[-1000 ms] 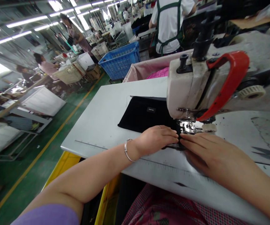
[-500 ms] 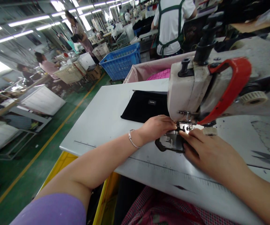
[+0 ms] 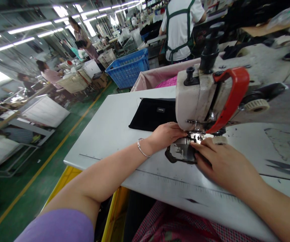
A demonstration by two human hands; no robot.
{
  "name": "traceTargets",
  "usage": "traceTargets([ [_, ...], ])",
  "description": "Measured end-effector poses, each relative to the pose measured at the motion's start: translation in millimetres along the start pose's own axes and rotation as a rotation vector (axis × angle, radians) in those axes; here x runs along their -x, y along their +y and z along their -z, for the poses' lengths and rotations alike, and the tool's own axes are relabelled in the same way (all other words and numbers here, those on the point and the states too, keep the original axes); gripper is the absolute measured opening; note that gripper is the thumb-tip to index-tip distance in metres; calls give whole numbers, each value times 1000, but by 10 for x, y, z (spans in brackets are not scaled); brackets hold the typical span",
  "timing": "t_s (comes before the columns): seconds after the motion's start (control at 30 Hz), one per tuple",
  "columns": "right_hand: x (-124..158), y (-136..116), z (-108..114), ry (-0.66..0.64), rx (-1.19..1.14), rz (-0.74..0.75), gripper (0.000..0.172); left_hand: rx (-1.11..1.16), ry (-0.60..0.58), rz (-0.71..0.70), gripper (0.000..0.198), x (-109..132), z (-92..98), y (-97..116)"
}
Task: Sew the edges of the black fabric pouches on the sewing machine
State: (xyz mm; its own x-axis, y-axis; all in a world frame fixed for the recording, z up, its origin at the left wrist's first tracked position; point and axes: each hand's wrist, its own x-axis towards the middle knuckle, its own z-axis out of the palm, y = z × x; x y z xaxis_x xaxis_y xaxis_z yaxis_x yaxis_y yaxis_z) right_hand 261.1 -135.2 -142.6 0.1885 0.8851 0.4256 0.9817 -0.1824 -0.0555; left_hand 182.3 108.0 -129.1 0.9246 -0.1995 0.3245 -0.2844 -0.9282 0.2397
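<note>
A sewing machine (image 3: 192, 97) with a red lever guard (image 3: 238, 97) stands over the white table. My left hand (image 3: 166, 135), a silver bangle at its wrist, has its fingers closed at the presser foot (image 3: 197, 136); what its fingertips pinch is hidden. A black fabric piece (image 3: 148, 114) with a small grey label lies flat just behind that hand, running out of sight behind the machine head. From the other side, my right hand (image 3: 219, 159) brings its bent fingers together by the metal needle plate (image 3: 182, 152). Anything between those fingertips is too small to make out.
Thread snips (image 3: 286, 167) lie on the white table (image 3: 99, 124) at the right. Beyond its back edge are a pink-lined bin (image 3: 141, 82) and a blue basket (image 3: 128, 69). A yellow crate (image 3: 68, 173) sits under the left edge. Several people work further off.
The whole view has shifted slightly, so the machine appears a little further left. Both hands stay at the presser foot, and the black fabric looks nearly unmoved on the table.
</note>
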Motion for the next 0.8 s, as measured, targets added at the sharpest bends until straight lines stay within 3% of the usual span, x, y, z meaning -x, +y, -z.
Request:
traceTargets([
  [0.17, 25, 108, 108, 144, -48, -70, 20, -61, -69, -66, 26, 4, 85, -42],
  [0.27, 37, 171, 119, 103, -24, -111, 18, -144, -145, -185, 33, 12, 168, -57],
  [0.37, 45, 210, 81, 59, -35, -114, 14, -220, -200, -198, 32, -3, 244, 32],
  [0.5, 22, 240, 59, 99, -132, -119, 17, -198, -317, -7, 30, -66, 356, 355],
  [0.63, 6, 223, 81, 127, -138, -107, 16, 78, -392, 273, 27, -105, 445, 658],
  [0.8, 78, 99, 46, 94, -190, 170, 37, 378, -352, 484, 35, -63, 431, 744],
])
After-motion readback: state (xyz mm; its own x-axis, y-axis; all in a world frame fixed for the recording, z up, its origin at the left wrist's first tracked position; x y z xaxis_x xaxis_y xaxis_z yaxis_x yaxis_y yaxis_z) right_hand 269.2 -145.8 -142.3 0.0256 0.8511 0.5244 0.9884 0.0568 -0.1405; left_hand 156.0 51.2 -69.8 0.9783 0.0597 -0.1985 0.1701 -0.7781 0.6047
